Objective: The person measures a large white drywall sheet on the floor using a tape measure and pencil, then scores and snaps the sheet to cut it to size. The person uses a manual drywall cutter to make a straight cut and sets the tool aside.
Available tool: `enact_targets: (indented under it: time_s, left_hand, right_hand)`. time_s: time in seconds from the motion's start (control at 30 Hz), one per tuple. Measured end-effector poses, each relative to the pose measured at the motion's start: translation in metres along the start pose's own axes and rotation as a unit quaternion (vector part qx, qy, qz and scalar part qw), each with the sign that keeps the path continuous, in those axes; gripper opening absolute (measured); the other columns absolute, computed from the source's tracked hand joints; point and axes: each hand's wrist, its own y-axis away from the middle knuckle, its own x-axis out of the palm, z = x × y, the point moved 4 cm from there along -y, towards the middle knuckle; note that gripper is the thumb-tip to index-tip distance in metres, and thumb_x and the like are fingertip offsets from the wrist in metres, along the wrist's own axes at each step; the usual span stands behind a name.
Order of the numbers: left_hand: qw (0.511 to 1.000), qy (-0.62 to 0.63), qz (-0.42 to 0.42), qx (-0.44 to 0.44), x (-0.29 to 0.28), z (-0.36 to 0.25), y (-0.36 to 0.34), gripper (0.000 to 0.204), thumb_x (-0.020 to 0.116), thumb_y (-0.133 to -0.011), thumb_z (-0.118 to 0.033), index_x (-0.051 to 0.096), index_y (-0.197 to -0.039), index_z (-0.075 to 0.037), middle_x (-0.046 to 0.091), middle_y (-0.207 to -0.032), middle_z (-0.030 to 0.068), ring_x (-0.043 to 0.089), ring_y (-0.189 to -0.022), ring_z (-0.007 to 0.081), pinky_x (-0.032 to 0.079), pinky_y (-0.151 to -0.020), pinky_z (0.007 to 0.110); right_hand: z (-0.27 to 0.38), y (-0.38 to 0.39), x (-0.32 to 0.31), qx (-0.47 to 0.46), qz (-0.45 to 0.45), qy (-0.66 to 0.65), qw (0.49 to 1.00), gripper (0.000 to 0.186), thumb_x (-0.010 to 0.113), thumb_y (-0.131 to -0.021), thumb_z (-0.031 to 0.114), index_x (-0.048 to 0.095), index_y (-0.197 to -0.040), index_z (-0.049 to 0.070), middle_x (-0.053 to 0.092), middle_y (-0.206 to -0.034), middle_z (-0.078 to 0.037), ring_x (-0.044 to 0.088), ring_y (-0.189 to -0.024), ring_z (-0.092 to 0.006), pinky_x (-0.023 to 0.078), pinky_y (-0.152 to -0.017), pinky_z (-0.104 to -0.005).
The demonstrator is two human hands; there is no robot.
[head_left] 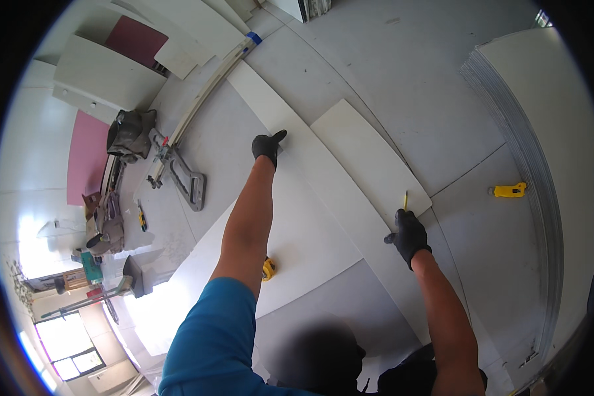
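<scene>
A long, narrow white board (330,175) runs diagonally across the floor work area, overlapping a larger white sheet (310,228). My left hand (267,145), in a dark glove, grips the board's left edge toward its far end, thumb laid over the top. Farther right and nearer, my right hand (409,236), also gloved, is closed round a thin yellow pencil (406,199) that points up and away. Its thumb reaches toward the long board's right edge. Under that hand's far side lies a shorter white board (369,155). A yellow tape measure (268,269) rests beside my left forearm.
A yellow-handled cutter (508,191) lies on the floor at right, beside a tall stack of panels (541,132). At left are a long metal rail (204,99), a grey handled tool (188,185), a dark bag (132,134) and another cutter (142,218).
</scene>
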Motion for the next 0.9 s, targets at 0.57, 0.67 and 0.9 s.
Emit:
enact_targets:
  time_s: [0.57, 0.67, 0.9]
  left_hand:
    - [0.981, -0.173, -0.076, -0.046, 0.03, -0.078, 0.021, 0.123, 0.081, -0.054, -0.056, 0.02, -0.145, -0.001, 0.03, -0.144, 0.0237, 0.028, -0.135, 0.0361, 0.03, -0.107, 0.048]
    - [0.976, -0.195, -0.085, -0.053, 0.035, -0.078, 0.016, 0.121, 0.082, -0.052, -0.055, 0.023, -0.144, -0.003, 0.033, -0.143, 0.0222, 0.03, -0.134, 0.0341, 0.031, -0.107, 0.047]
    - [0.977, -0.192, -0.083, -0.043, 0.033, -0.075, 0.011, 0.098, 0.083, -0.052, -0.049, 0.041, -0.129, -0.006, 0.041, -0.133, 0.0202, 0.04, -0.126, 0.0341, 0.041, -0.099, 0.046]
  right_hand:
    - [0.001, -0.003, 0.0, -0.009, -0.008, -0.024, 1.0, 0.046, 0.079, -0.063, 0.004, 0.052, -0.1, 0.001, 0.058, -0.096, -0.016, 0.059, -0.089, -0.0341, 0.051, -0.076, -0.0401]
    - [0.001, -0.004, -0.003, 0.002, -0.001, -0.033, 0.999, 0.042, 0.076, -0.065, 0.001, 0.052, -0.1, 0.001, 0.058, -0.096, -0.016, 0.059, -0.089, -0.033, 0.052, -0.076, -0.039]
    - [-0.018, -0.006, 0.015, 0.024, -0.003, -0.112, 0.993, 0.042, 0.076, -0.065, -0.001, 0.052, -0.1, 0.002, 0.057, -0.094, -0.014, 0.059, -0.087, -0.0302, 0.052, -0.075, -0.0377]
